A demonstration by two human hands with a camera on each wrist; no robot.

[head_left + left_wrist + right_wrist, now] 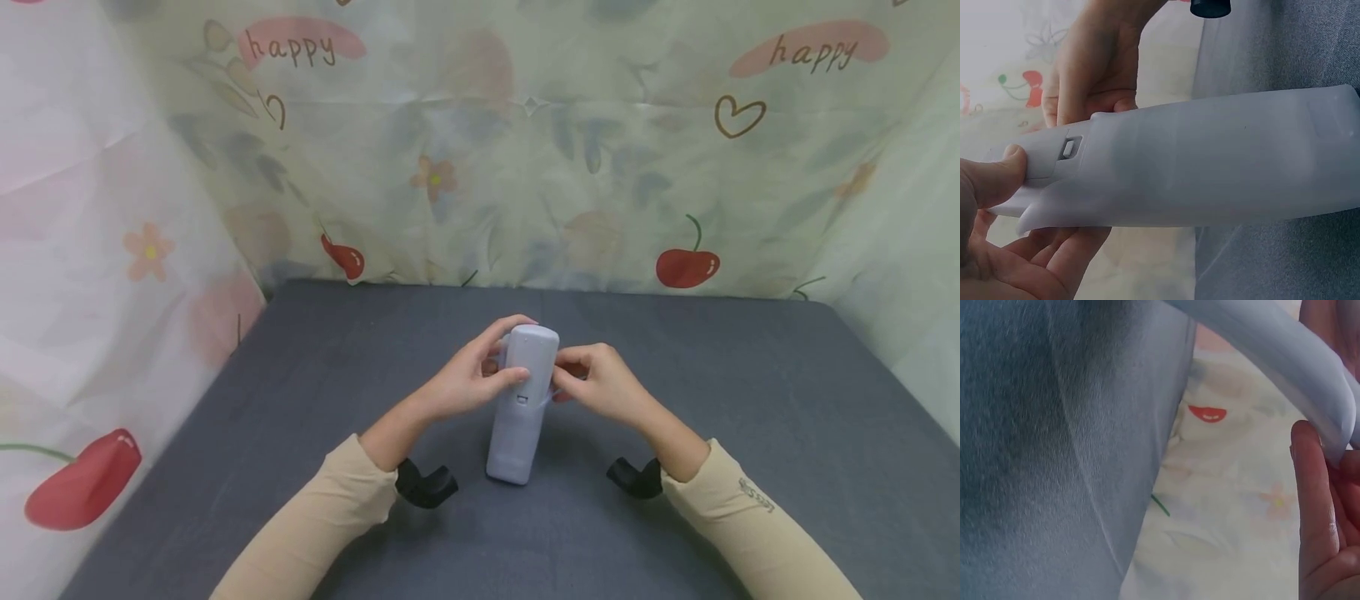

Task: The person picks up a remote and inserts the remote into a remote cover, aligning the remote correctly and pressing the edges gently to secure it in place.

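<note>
A white remote control stands tilted over the table, its back with a small battery-cover latch facing the head camera. A translucent silicone sleeve wraps its lower part, leaving the upper end bare. My left hand grips the bare end, thumb across the back and fingers behind. At the sleeve's open edge, beside the remote, my right hand pinches the silicone. In the right wrist view that sleeve edge runs down into the fingertips. The remote's button side is hidden.
A dark grey cloth-covered table lies below. Behind it hangs a patterned curtain, with another white drape on the left. Black wrist mounts show beneath both forearms.
</note>
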